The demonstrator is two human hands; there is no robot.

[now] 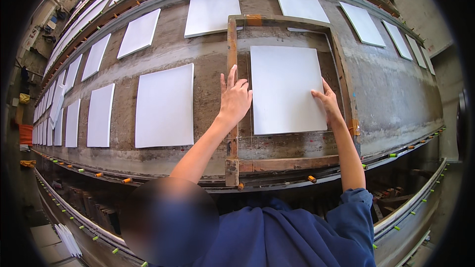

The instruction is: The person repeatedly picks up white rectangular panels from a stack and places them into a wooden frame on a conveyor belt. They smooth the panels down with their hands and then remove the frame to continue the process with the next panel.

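Observation:
A worn wooden frame (231,49) lies on the long stained table, with thin strings running inside it. Within the frame sits a white rectangular stack of sheets (284,91), its sides close to the strings. My right hand (327,101) holds the stack's right edge, thumb on the top face and fingers along the side. My left hand (236,100) is open at the stack's left side, fingers stretched out over the frame's left bar. The side of that hand is at the stack's left edge; whether it presses there I cannot tell.
Several similar white stacks (166,106) lie in two rows along the table (396,94). Orange and green pegs (311,179) line its edges. Behind stands another long table with white stacks. A rail with green pegs (412,210) runs behind me on the right.

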